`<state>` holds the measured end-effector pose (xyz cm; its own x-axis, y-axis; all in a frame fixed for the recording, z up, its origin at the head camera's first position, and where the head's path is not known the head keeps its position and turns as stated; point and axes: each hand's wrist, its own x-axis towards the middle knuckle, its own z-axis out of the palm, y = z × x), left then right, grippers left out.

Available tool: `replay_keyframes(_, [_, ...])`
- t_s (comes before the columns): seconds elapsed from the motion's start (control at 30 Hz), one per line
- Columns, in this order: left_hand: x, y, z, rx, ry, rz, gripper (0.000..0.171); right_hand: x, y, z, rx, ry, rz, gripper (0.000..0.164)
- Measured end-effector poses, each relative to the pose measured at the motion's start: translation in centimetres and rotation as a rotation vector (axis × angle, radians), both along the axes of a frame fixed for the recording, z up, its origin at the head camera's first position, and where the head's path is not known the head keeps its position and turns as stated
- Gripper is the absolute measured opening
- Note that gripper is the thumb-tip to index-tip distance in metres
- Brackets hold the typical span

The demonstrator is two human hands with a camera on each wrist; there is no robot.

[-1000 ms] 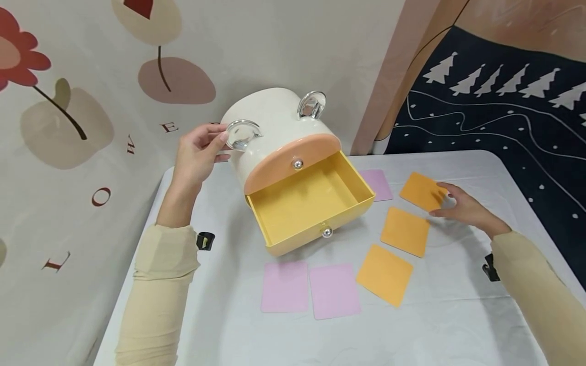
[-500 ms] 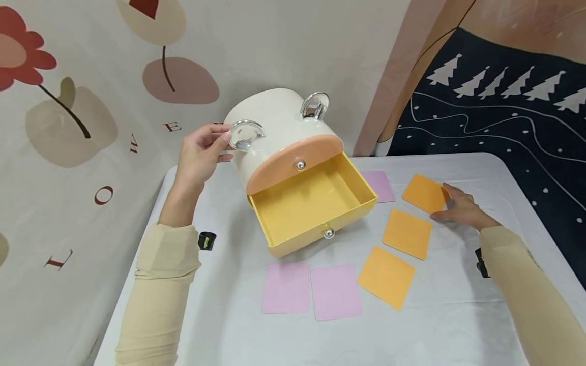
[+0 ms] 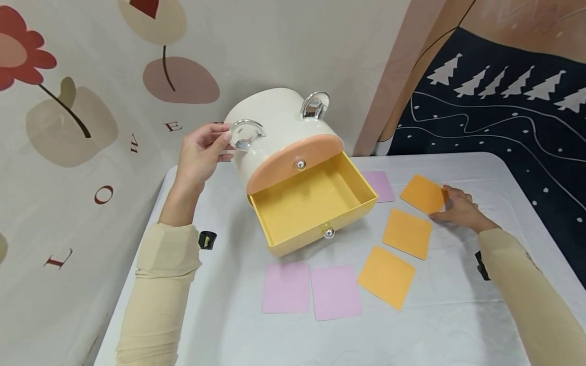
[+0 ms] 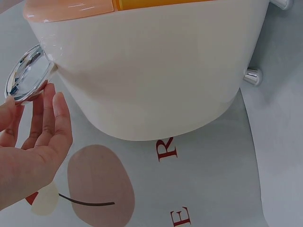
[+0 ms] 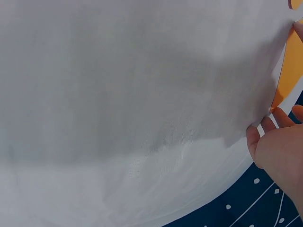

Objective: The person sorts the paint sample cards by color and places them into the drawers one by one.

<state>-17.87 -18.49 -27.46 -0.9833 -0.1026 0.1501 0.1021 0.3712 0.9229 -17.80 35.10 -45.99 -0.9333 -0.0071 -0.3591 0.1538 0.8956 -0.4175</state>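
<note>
A cream drawer box (image 3: 274, 112) with two silver ear-shaped pieces stands towards the back of the table. Its lower yellow drawer (image 3: 316, 203) is pulled out with nothing inside, while the peach upper drawer (image 3: 284, 165) is closed. My left hand (image 3: 199, 157) pinches the left silver ear (image 4: 31, 75) between thumb and fingers. At the right, my right hand (image 3: 462, 208) grips the farthest orange square card (image 3: 422, 194), thumb on its near corner and fingers on its far one. That card (image 5: 291, 66) shows at the edge of the right wrist view, close over the tabletop.
Two more orange cards (image 3: 407, 234) (image 3: 386, 277) lie nearer. Two pink cards (image 3: 286, 288) (image 3: 336, 292) lie in front of the drawer, and a third pink card (image 3: 379, 185) is partly hidden behind it. A patterned cloth wall (image 3: 114, 61) rises behind the white table (image 3: 229, 315).
My right wrist has moved left and the fingers have come onto the far orange card, which has shifted very slightly. The left hand keeps its hold on the ear.
</note>
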Motion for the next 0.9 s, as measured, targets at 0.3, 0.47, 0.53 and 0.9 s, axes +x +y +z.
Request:
replay_keyframes(0.3, [-0.10,0.02,0.03,0.010,-0.013,0.004,0.027,-0.26,0.27,0.23,-0.021,-0.012,-0.056,0.106])
replay_keyframes(0.47, [-0.12,-0.01,0.07,0.022,-0.009,-0.004,0.027,-0.36,0.44,0.42,-0.023,-0.030,-0.166,0.096])
replay_keyframes(0.53, [-0.16,-0.01,0.03,0.023,-0.007,-0.004,0.027,-0.42,0.49,0.41,-0.021,-0.032,-0.193,0.090])
replay_keyframes(0.9, [-0.20,0.01,-0.05,0.004,-0.013,0.005,0.027,-0.38,0.51,0.01,-0.060,0.022,-0.235,0.068])
